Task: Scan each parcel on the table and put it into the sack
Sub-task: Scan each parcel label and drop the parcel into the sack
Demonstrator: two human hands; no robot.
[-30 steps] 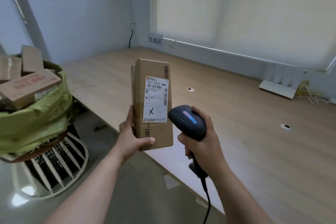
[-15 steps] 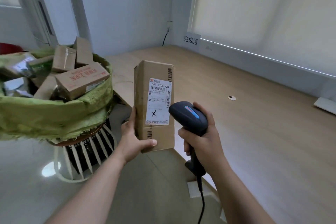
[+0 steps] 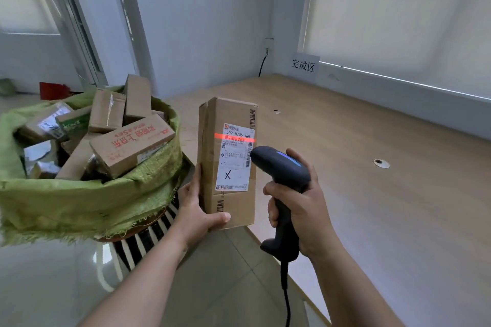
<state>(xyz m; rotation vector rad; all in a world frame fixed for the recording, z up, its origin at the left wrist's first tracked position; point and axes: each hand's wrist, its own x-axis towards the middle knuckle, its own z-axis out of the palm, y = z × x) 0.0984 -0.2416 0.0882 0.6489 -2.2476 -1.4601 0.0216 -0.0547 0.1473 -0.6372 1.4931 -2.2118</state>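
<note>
My left hand (image 3: 198, 210) holds a tall brown cardboard parcel (image 3: 212, 156) upright by its lower end, with the white shipping label facing me. A red scan line lies across the barcode at the top of that label. My right hand (image 3: 300, 210) grips a dark handheld scanner (image 3: 281, 170), whose nose points at the label from the right, a short gap away. The green woven sack (image 3: 87, 199) stands at the left, full of several cardboard parcels that rise above its rim.
The sack sits on a round white slatted stand (image 3: 148, 236) on the tiled floor. The wooden table (image 3: 385, 194) stretches right and back to the wall, with a small cable hole (image 3: 381, 163) and a paper sign (image 3: 303, 66). The scanner's cable (image 3: 286, 297) hangs down.
The view has swung left, bringing the whole sack into sight. A red scan line now shows on the label's barcode. Both hands keep their grips.
</note>
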